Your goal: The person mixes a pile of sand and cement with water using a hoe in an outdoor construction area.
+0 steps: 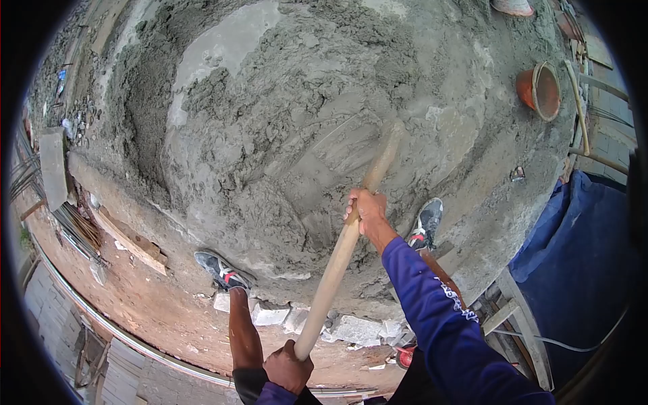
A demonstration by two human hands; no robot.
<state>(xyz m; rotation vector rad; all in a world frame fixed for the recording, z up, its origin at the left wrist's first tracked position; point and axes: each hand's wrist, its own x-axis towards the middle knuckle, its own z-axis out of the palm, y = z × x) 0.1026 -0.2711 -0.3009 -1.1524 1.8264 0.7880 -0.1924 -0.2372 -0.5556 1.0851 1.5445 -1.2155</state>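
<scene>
A hoe (332, 273) with a long, pale wooden handle slants from the bottom of the view up into wet grey mortar (229, 135). Its head lies at the far end, coated in mortar, so the blade's outline is hard to make out. My right hand (368, 208) is closed around the middle of the handle. Lower down, my left hand (289, 368) grips the near end, close to my thigh. Smooth scraped marks show in the mortar beside the hoe's head. My two shoes stand at the near edge of the mortar, one on each side of the handle.
An orange bucket (538, 92) lies tipped at the right, beside wooden sticks. A blue tarp (574, 263) covers the lower right. Broken blocks (358, 329) line the near edge. Steel rods (74, 229) and a grey slab (54, 169) lie at the left.
</scene>
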